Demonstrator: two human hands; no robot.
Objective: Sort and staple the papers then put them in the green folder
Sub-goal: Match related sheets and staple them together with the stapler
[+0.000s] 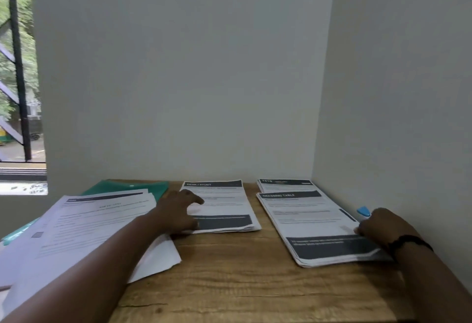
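Papers sorted into piles — stapling and filing look like they are still to do.

The left hand (178, 210) rests with loose fingers on the "Desk / Study" pile (224, 207). The right hand (380, 225) has curled fingers at the edge of the "Dressing Table" pile (314, 223), just in front of a blue-tipped thing (364, 211), maybe the stapler. Another pile (286, 185) lies beyond. The green folder (122, 186) sits left of the left hand, under loose sheets (84, 228) — with no stapled papers seen in it.

Wooden desk (245, 289) sits in corner of two plain pale walls (178, 72); barred window (18, 72) at left admits daylight, greenery outside.
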